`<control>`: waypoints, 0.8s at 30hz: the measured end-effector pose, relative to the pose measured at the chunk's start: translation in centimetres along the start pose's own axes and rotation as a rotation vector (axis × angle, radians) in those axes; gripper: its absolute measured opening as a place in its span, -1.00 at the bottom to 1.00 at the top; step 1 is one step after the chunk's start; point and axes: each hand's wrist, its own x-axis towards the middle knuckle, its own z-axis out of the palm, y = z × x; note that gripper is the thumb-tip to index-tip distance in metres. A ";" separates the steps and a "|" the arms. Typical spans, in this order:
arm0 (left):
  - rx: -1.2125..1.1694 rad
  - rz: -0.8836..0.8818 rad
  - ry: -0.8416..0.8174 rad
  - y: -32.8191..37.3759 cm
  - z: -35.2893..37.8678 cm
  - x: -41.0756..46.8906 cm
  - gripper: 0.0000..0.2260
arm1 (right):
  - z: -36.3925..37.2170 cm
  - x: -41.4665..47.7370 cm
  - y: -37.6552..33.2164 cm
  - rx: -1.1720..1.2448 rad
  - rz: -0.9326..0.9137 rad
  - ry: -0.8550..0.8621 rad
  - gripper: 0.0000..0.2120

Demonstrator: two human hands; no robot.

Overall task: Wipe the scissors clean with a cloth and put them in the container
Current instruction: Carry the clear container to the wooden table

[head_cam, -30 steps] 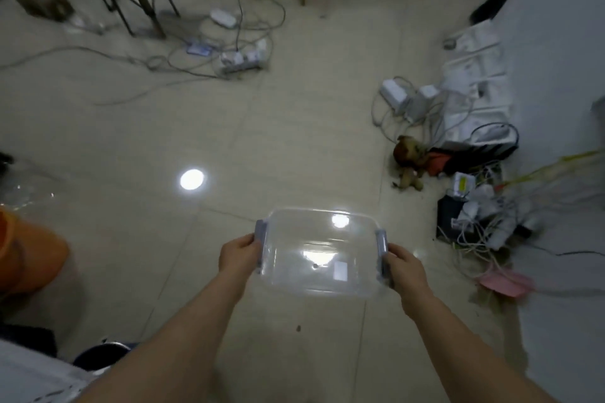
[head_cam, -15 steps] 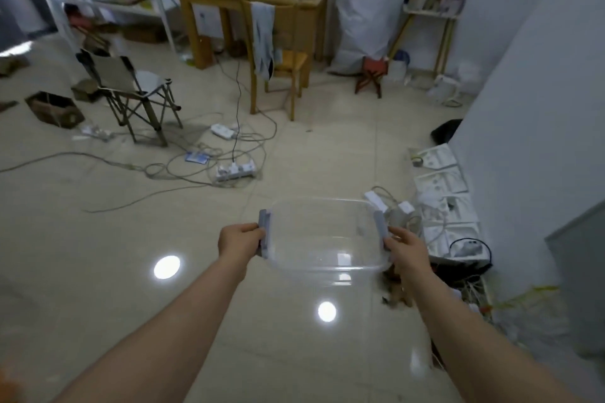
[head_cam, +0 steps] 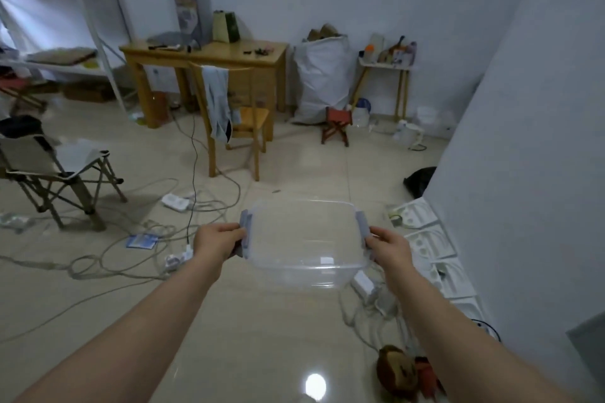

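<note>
I carry a clear plastic container [head_cam: 304, 239] with grey side clips out in front of me, above the floor. My left hand [head_cam: 216, 242] grips its left clip and my right hand [head_cam: 389, 247] grips its right clip. The container looks empty. Small dark items lie on the wooden table [head_cam: 209, 54] at the back; I cannot tell whether scissors are among them. A pale cloth [head_cam: 217, 101] hangs over the back of the wooden chair [head_cam: 242, 127].
Cables and power strips [head_cam: 173, 201] sprawl over the tiled floor to my left and front. A folding chair [head_cam: 49, 170] stands at left. White boxes [head_cam: 429, 239], a stuffed toy [head_cam: 397, 370] and a wall line the right side.
My view has lifted from the floor to the far side of the room. The container stays between both hands, now held slightly farther out.
</note>
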 end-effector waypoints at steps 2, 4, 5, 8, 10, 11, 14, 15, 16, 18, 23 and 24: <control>-0.043 0.003 -0.015 2.8 2.5 4.2 -0.72 | 0.9 5.4 -1.7 0.031 0.002 -0.014 -0.71; -0.079 -0.002 -0.036 6.0 4.6 7.8 -0.72 | 1.9 10.5 -3.6 0.054 -0.001 -0.025 -0.71; -0.089 -0.008 -0.045 7.5 5.5 9.7 -0.72 | 2.6 13.0 -4.6 0.060 -0.003 -0.033 -0.71; -0.114 -0.023 -0.049 11.5 7.8 15.5 -0.75 | 5.1 20.3 -7.4 0.055 -0.019 -0.067 -0.69; -0.122 -0.045 -0.040 13.7 8.9 19.8 -0.78 | 7.2 25.2 -8.8 0.053 -0.010 -0.086 -0.68; -0.121 -0.050 -0.039 14.6 9.3 22.0 -0.79 | 8.3 27.5 -9.4 0.050 -0.005 -0.098 -0.69; -0.134 -0.077 -0.051 17.1 11.0 29.1 -0.85 | 11.9 34.8 -10.9 0.048 0.003 -0.111 -0.71; -0.129 -0.089 -0.052 18.0 11.7 31.7 -0.86 | 13.2 37.5 -11.2 0.050 0.006 -0.109 -0.71; -0.119 -0.101 -0.051 18.9 12.3 34.4 -0.86 | 14.6 40.1 -11.5 0.047 0.007 -0.105 -0.71; -0.122 -0.114 -0.059 20.7 13.7 39.8 -0.89 | 17.4 45.1 -12.6 0.048 0.022 -0.089 -0.73; -0.113 -0.173 -0.145 26.4 17.6 52.3 -0.90 | 22.4 56.1 -16.6 0.044 0.073 -0.028 -0.71; -0.099 -0.178 -0.173 27.6 18.5 54.4 -0.92 | 23.0 57.7 -17.6 0.041 0.076 -0.032 -0.72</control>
